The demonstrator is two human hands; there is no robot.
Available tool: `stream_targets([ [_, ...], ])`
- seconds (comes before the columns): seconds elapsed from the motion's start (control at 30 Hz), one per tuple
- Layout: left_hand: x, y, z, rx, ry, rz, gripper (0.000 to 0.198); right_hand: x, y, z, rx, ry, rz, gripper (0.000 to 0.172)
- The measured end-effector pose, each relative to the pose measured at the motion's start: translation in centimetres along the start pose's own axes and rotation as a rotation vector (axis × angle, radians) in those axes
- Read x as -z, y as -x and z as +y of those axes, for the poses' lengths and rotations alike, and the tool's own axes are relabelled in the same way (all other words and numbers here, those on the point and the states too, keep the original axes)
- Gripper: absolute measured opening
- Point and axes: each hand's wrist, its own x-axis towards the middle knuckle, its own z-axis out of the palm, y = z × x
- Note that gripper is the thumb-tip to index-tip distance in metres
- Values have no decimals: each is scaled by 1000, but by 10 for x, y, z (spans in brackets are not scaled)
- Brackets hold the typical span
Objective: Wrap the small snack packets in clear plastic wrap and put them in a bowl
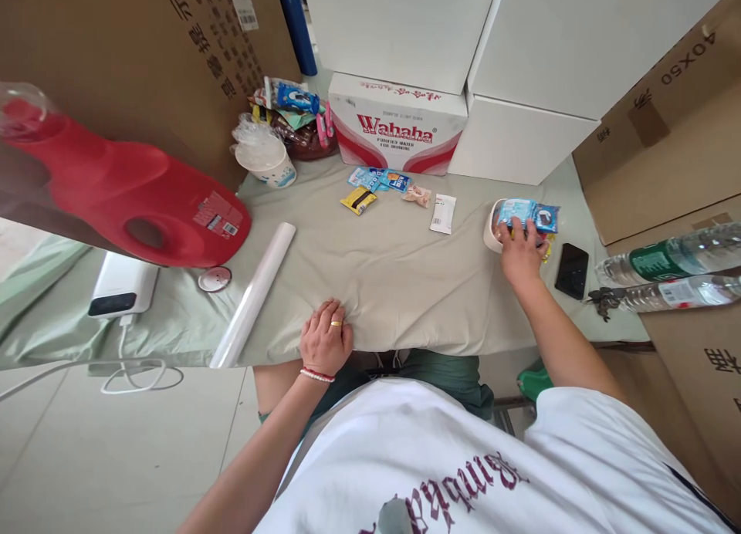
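On the right of the table, my right hand [522, 250] reaches over a white container [491, 229] filled with small wrapped snacks. Its fingers are spread and touch a light-blue snack packet [517, 209]; the thumb side is partly hidden. A darker blue packet [547, 217] pokes out beside the fingers. My left hand [327, 339] lies on the cloth at the table's front edge, palm down and holding nothing. Farther back lie blue snack packets [395, 180], a yellow packet [359, 201], a pinkish packet [417, 196] and a white packet [443, 214].
A Wahaha carton [399, 125] stands at the back, beside a paper cup [267, 165] and a heap of snacks [301, 125]. Leftward are a red jug [144, 187], a power bank [123, 283] and a white roll [255, 295]. A phone [572, 271] and bottles [665, 260] lie right.
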Motion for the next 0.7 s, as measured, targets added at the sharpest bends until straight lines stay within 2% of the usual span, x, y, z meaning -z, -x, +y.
stream_targets([
  [0.17, 2, 0, -1, -56, -24, 55, 26, -10, -20, 68, -45, 18, -30, 59],
  [0.3, 1, -1, -3, -96, -65, 78, 29, -17, -53, 114, -50, 36, -62, 60],
  [0.57, 5, -6, -9, -177, -169, 50, 34, -44, -144, 180, -179, 71, -57, 58],
  [0.63, 7, -4, -13, -191, -178, 38, 42, -53, -165, 194, -189, 82, -48, 58],
  [0.7, 7, 0, -19, -146, -141, 12, 56, -61, -184, 207, -176, 102, -38, 58],
])
